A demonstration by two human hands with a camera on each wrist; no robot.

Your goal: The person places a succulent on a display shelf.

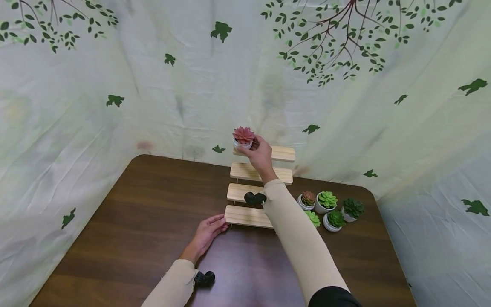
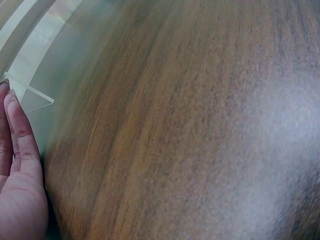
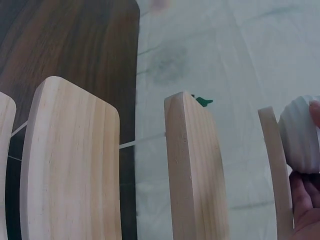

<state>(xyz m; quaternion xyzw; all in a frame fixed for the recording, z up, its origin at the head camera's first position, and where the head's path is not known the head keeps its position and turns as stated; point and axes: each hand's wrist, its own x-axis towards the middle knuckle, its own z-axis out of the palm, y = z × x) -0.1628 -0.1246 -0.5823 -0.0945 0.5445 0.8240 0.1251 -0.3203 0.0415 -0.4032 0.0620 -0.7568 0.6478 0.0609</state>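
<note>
A red artificial succulent (image 1: 244, 134) in a white ribbed pot (image 3: 299, 135) is gripped by my right hand (image 1: 261, 157) at the left end of the top step of a wooden tiered stand (image 1: 249, 216). In the right wrist view the pot's base meets the top board (image 3: 276, 170) or lies very close to it; I cannot tell which. My left hand (image 1: 209, 234) has its fingers straight, touching the left end of the lowest step. The left wrist view shows that hand (image 2: 22, 175) beside a clear support piece (image 2: 37, 92) of the stand.
Right of the stand, several potted succulents are grouped on the brown table (image 1: 153, 221): a reddish one (image 1: 308, 198), light green ones (image 1: 327, 199) and darker green ones (image 1: 353, 208). My right sleeve (image 1: 303, 243) partly covers one. A leaf-printed curtain (image 1: 172, 115) hangs behind the table's back edge.
</note>
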